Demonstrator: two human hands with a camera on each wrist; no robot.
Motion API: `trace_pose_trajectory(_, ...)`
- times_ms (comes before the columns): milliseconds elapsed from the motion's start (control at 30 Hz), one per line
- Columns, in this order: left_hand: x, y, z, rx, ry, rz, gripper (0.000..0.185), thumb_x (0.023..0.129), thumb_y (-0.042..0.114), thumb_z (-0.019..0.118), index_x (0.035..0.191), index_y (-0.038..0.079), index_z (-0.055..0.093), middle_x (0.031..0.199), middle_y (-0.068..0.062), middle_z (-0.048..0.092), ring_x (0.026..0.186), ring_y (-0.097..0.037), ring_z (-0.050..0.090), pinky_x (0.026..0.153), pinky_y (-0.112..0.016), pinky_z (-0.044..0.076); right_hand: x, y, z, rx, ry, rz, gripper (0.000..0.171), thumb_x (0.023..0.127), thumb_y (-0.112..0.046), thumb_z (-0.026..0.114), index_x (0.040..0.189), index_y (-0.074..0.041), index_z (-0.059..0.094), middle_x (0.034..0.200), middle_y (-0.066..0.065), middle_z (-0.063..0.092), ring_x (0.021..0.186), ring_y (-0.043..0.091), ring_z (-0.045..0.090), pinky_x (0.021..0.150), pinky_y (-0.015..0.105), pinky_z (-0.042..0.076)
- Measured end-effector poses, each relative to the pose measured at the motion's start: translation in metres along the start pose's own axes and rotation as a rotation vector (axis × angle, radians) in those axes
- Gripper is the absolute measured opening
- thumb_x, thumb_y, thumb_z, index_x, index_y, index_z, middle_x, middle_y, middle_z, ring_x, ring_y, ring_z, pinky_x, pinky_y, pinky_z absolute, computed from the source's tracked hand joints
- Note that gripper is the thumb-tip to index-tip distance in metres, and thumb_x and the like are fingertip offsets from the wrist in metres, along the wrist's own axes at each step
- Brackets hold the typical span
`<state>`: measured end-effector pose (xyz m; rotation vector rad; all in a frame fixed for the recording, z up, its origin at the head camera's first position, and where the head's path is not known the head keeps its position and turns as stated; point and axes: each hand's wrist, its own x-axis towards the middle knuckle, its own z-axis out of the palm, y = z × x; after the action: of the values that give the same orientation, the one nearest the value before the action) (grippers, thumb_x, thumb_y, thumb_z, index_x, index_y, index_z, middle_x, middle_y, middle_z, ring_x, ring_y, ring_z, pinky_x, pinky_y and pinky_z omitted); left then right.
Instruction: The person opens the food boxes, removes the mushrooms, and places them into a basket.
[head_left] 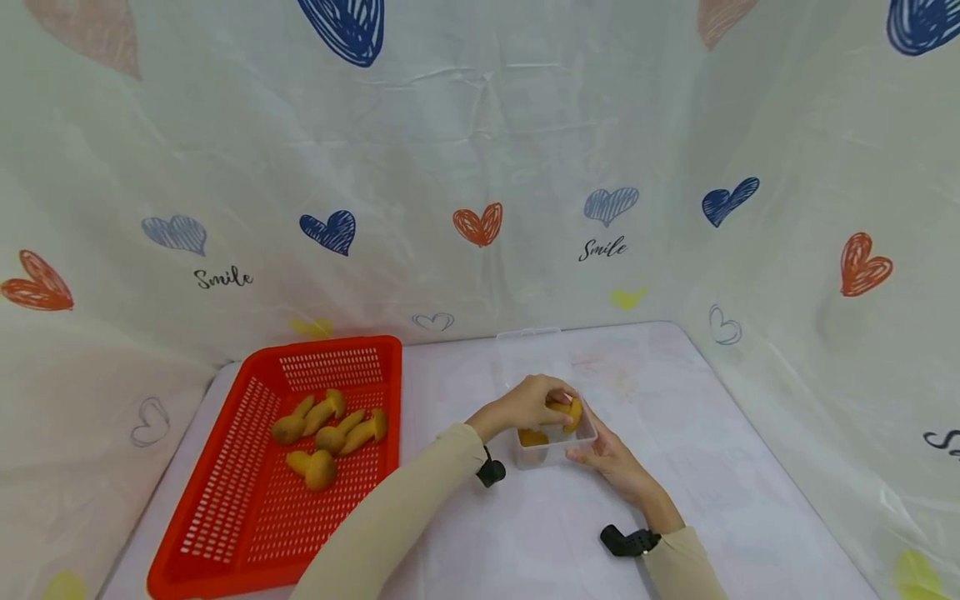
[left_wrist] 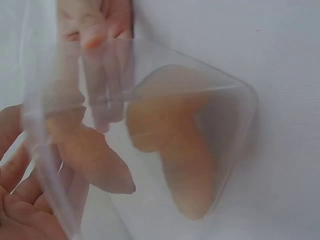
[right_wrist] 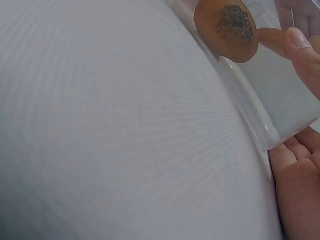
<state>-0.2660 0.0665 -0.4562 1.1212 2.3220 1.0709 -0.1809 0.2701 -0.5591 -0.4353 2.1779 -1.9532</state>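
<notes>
The left hand (head_left: 534, 402) grips an orange mushroom-shaped toy (head_left: 567, 410) over the clear plastic box (head_left: 555, 452); the right hand (head_left: 609, 457) clasps the box's wall near the bench's middle. Best lower it flat beside the one inside.

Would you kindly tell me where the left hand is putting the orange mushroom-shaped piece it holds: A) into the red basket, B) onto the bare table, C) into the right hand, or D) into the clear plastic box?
D: the left hand grips the orange piece over the clear plastic box, which the right hand steadies.
</notes>
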Motion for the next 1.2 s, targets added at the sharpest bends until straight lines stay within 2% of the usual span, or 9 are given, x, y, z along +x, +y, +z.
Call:
trace_pose_trajectory(67,-0.002,0.002,-0.005,-0.024,0.013,0.009,0.042,0.088,0.015,0.078,0.127,0.003,0.066,0.115,-0.006,0.071,0.104,-0.009,0.064,0.093,-0.017,0.047,0.000,0.000,0.000,0.001,0.004,0.013,0.090,0.097,-0.008,0.065,0.162,-0.026,0.006,0.167,0.003,-0.003,0.150,0.031,-0.002,0.117,0.047,0.019)
trace_pose_trajectory(133,-0.003,0.003,-0.010,-0.048,0.027,0.006,0.042,0.089,0.015,0.077,0.128,0.003,0.066,0.116,-0.006,0.070,0.105,-0.010,0.064,0.093,-0.018,0.047,0.001,0.001,0.000,0.000,0.011,0.020,0.089,0.097,-0.009,0.066,0.162,-0.027,0.008,0.167,0.003,-0.002,0.149,0.031,0.001,0.115,0.045,0.023)
trace_pose_trajectory(200,-0.005,0.005,-0.015,-0.065,0.038,0.001,0.042,0.089,0.014,0.077,0.129,0.003,0.065,0.117,-0.006,0.070,0.107,-0.010,0.064,0.093,-0.018,0.047,0.001,0.001,0.000,-0.009,0.019,0.019,0.089,0.096,-0.009,0.067,0.162,-0.027,0.009,0.167,0.004,-0.001,0.149,0.032,0.001,0.117,0.049,0.020)
trace_pose_trajectory(300,-0.010,0.009,-0.022,-0.081,0.046,-0.003,0.042,0.090,0.014,0.076,0.129,0.004,0.065,0.116,-0.006,0.070,0.107,-0.010,0.064,0.093,-0.018,0.048,0.002,0.002,0.001,-0.012,0.021,0.001,0.089,0.096,-0.007,0.067,0.162,-0.026,0.009,0.167,0.006,-0.001,0.150,0.034,-0.004,0.115,0.062,0.009)
trace_pose_trajectory(367,-0.013,0.012,-0.027,-0.092,0.049,0.007,0.042,0.090,0.013,0.076,0.129,0.003,0.065,0.116,-0.007,0.070,0.106,-0.011,0.064,0.092,-0.019,0.049,0.003,0.002,0.001,-0.012,0.017,-0.010,0.089,0.096,-0.006,0.066,0.162,-0.025,0.009,0.167,0.007,-0.001,0.150,0.036,-0.007,0.114,0.066,0.004)
trace_pose_trajectory(567,-0.025,0.022,-0.040,-0.098,0.068,0.015,0.043,0.090,0.014,0.076,0.130,0.004,0.064,0.117,-0.006,0.069,0.108,-0.014,0.064,0.095,-0.022,0.049,0.003,0.002,0.002,0.027,0.021,0.012,0.092,0.095,-0.006,0.067,0.162,-0.025,0.007,0.167,0.007,-0.001,0.150,0.033,-0.006,0.116,0.058,0.005)
trace_pose_trajectory(767,-0.039,0.026,-0.057,-0.076,0.093,0.023,0.043,0.090,0.015,0.076,0.131,0.005,0.064,0.117,-0.007,0.069,0.109,-0.018,0.064,0.096,-0.025,0.049,0.002,-0.001,0.004,0.015,0.031,0.034,0.093,0.095,-0.007,0.068,0.162,-0.025,0.005,0.166,0.011,0.001,0.151,0.034,-0.001,0.116,0.055,0.005)
trace_pose_trajectory(1000,-0.062,0.028,-0.079,-0.101,0.147,0.021,0.045,0.090,0.008,0.075,0.132,0.000,0.062,0.119,-0.011,0.067,0.111,-0.023,0.063,0.098,-0.029,0.050,0.002,0.000,0.005,0.010,0.033,0.039,0.093,0.095,-0.007,0.068,0.162,-0.025,0.006,0.166,0.011,0.001,0.151,0.034,-0.002,0.116,0.055,0.005)
trace_pose_trajectory(1200,-0.088,0.023,-0.099,-0.088,0.188,-0.007,0.046,0.091,0.012,0.074,0.134,0.002,0.061,0.122,-0.010,0.066,0.114,-0.024,0.061,0.101,-0.037,0.048,0.000,-0.001,0.004,-0.002,0.047,0.054,0.095,0.094,-0.008,0.069,0.162,-0.026,0.006,0.166,0.009,0.001,0.151,0.033,-0.003,0.117,0.056,0.004)
